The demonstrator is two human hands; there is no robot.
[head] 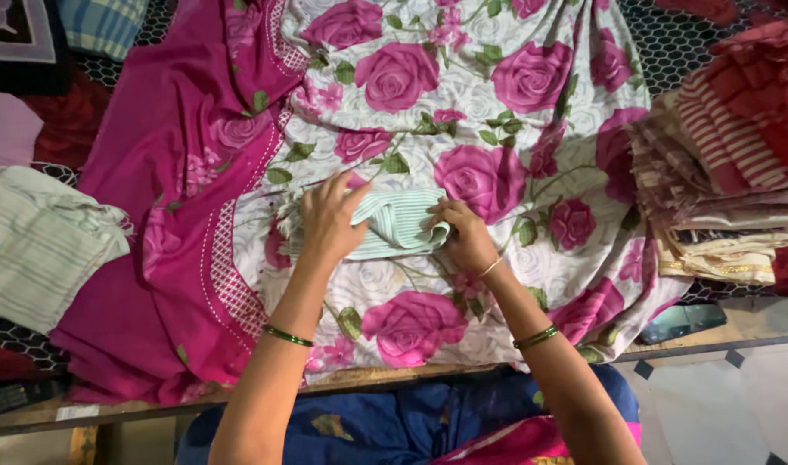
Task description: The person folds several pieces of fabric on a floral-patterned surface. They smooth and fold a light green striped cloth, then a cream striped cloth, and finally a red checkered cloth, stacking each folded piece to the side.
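Note:
A small pale green striped cloth (400,226), folded into a short roll, lies on a white sheet printed with large pink roses (463,103). My left hand (328,220) presses down on the cloth's left part, fingers spread over it. My right hand (465,237) grips the cloth's right end, fingers curled around the fold. Both wrists wear green bangles, and the right wrist also has a thin gold one.
A magenta bordered part of the sheet (170,198) covers the left. A pale striped folded cloth (32,245) lies at the far left. A stack of folded red, brown and cream fabrics (721,189) sits at the right. The wooden bed edge (368,379) runs near me.

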